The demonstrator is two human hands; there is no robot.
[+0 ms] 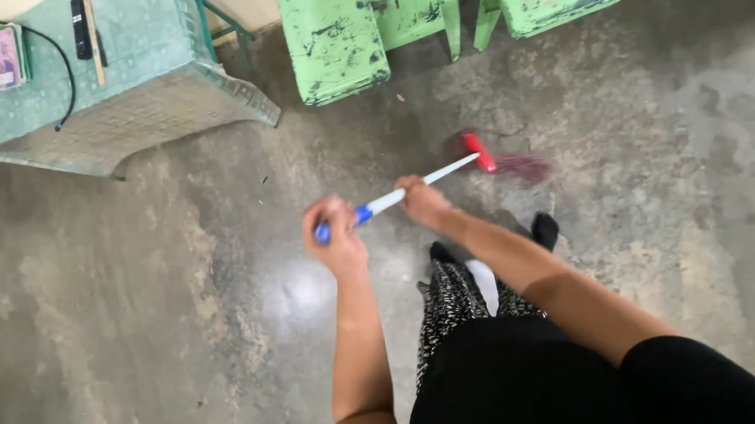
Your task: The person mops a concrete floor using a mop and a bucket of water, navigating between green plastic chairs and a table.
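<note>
White broom handle [411, 190] looks light and stiff; I note left hand [337, 234] closed round its blue end, right hand [421, 202] gripping mid-shaft, red bristles [514, 165] soft on concrete floor [140, 322].

Broom [445, 175]: white handle, blue grip, red head; chairs [358, 30] chipped green; floor [138, 296] grey.

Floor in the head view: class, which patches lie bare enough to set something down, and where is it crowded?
Bare concrete floor spreads left of the left hand, below the green crate. Another bare patch lies at right, beyond the broom head. It is crowded along the top by the green chairs, and at centre by both hands and the broom handle.
</note>
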